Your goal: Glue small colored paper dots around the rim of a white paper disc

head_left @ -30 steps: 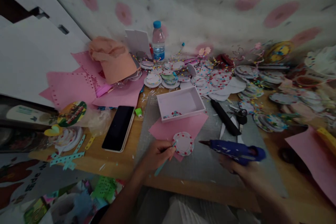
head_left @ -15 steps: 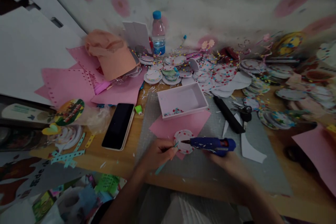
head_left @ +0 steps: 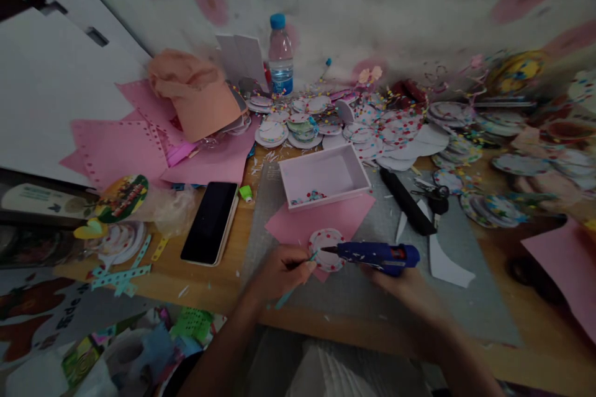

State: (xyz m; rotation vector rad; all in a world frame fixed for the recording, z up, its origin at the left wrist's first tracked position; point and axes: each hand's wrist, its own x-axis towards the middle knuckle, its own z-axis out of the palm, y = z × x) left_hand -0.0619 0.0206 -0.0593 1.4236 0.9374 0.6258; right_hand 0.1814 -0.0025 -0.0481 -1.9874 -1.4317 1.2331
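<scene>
The round paper disc (head_left: 326, 249) with coloured dots lies on a pink sheet (head_left: 321, 222) on the grey mat (head_left: 372, 298). At its three o'clock, the right hand (head_left: 395, 279) grips a blue glue gun (head_left: 377, 254), nozzle on the disc. At eight o'clock, the left hand (head_left: 282, 270) pinches a thin teal stick (head_left: 291, 290). A white box (head_left: 326, 175) sits at twelve o'clock, a phone (head_left: 210, 222) at nine.

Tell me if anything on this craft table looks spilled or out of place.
Yes. Small paper scraps lie scattered over the wooden table, and an orange cap sits on the pink paper sheets. The right hand holds a blue glue gun at a dotted paper disc.
</scene>
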